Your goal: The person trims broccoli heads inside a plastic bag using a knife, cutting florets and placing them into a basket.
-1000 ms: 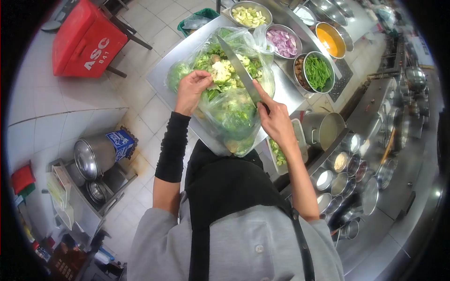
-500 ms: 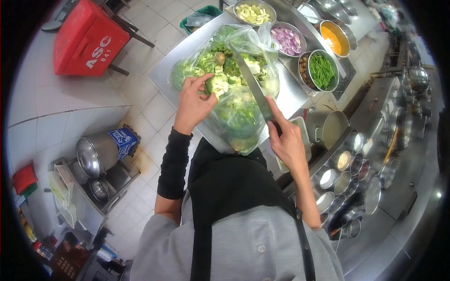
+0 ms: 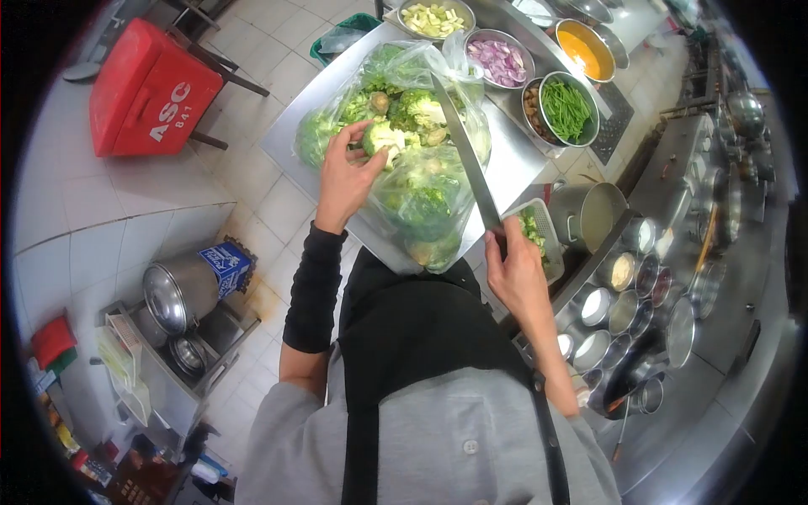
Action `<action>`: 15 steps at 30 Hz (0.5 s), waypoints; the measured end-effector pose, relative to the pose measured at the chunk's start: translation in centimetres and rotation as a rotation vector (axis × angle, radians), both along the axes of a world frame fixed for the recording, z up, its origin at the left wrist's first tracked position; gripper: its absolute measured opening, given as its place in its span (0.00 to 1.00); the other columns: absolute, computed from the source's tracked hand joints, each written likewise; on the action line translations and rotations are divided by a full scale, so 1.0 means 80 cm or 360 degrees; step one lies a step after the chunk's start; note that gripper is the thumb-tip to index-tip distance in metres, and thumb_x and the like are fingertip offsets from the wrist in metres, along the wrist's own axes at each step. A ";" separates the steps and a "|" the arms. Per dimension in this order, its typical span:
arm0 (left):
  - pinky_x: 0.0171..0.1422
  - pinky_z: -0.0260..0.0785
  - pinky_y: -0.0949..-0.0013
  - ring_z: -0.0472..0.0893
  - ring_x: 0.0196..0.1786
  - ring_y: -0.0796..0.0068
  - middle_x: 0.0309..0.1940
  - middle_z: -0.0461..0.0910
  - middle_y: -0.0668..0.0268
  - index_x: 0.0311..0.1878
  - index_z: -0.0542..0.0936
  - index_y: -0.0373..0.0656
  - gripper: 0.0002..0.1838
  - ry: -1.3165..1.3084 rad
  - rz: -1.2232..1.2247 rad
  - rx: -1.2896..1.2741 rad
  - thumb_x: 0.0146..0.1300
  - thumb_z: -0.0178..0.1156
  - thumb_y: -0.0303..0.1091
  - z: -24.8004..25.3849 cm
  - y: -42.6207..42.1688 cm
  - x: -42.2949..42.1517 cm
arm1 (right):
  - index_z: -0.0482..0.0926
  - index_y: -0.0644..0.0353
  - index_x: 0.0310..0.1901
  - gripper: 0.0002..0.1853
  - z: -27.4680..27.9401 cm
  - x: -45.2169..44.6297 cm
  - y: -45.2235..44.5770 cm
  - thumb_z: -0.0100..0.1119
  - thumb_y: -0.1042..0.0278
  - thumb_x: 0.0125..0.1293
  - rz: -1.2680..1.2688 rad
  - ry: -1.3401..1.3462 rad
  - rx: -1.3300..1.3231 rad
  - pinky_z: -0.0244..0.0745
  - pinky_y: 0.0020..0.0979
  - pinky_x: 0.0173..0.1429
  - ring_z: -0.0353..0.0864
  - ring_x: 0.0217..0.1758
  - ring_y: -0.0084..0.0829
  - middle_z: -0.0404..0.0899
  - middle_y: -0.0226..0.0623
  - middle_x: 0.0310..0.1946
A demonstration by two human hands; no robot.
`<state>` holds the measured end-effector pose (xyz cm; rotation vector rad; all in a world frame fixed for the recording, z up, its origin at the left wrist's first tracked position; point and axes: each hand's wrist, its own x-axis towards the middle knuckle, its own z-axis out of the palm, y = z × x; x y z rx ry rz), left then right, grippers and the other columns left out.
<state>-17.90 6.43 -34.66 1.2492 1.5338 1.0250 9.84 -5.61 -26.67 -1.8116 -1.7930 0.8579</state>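
Observation:
A clear plastic bag full of broccoli lies opened on a steel table. My left hand has its fingers round a pale-cut broccoli piece at the bag's left side. My right hand grips the handle of a large knife to the right of the bag. The long blade points up and left, over the bag's right part. Beside my right hand, a white basket holds small green pieces.
Bowls of pale chopped vegetable, purple onion, green beans and orange liquid stand beyond the table. A large pot is at right, near several small containers. A red box stands at upper left.
My right hand and the knife have moved down and right, away from the broccoli. My left hand has closed round a broccoli piece. The view has shifted slightly.

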 end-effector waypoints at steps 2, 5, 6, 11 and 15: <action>0.56 0.85 0.63 0.87 0.53 0.67 0.64 0.82 0.52 0.74 0.80 0.42 0.34 -0.0095 0.0057 0.0028 0.67 0.81 0.36 0.000 0.012 0.010 | 0.69 0.65 0.48 0.09 -0.005 -0.002 0.009 0.61 0.72 0.83 0.0024 -0.0230 0.0151 0.81 0.61 0.42 0.87 0.39 0.69 0.84 0.62 0.37; 0.55 0.84 0.63 0.89 0.51 0.67 0.61 0.84 0.52 0.72 0.78 0.36 0.35 -0.0079 0.0165 0.0101 0.66 0.81 0.38 -0.006 0.037 0.035 | 0.69 0.63 0.48 0.10 -0.001 -0.006 0.022 0.60 0.70 0.84 0.0012 -0.0400 0.0198 0.77 0.63 0.42 0.85 0.40 0.69 0.83 0.61 0.37; 0.55 0.84 0.61 0.90 0.51 0.66 0.58 0.86 0.52 0.67 0.77 0.32 0.35 -0.0044 0.0176 0.0137 0.64 0.82 0.39 -0.001 0.043 0.043 | 0.69 0.63 0.48 0.10 0.001 -0.008 0.026 0.60 0.69 0.85 -0.0007 -0.0426 0.0190 0.75 0.64 0.43 0.84 0.41 0.69 0.83 0.61 0.37; 0.55 0.83 0.60 0.89 0.49 0.63 0.55 0.85 0.52 0.61 0.77 0.34 0.32 -0.0048 0.0233 0.0184 0.62 0.81 0.40 -0.006 0.068 0.068 | 0.69 0.62 0.50 0.07 0.006 -0.007 0.036 0.57 0.71 0.83 0.0142 -0.0590 0.0237 0.84 0.59 0.36 0.88 0.33 0.63 0.82 0.58 0.37; 0.56 0.83 0.59 0.88 0.48 0.63 0.52 0.85 0.53 0.60 0.77 0.35 0.31 -0.0155 0.0251 0.0117 0.62 0.81 0.40 -0.016 0.077 0.067 | 0.70 0.61 0.50 0.06 0.006 -0.009 0.034 0.57 0.73 0.82 0.0198 -0.0709 0.0213 0.85 0.56 0.36 0.90 0.32 0.59 0.80 0.54 0.36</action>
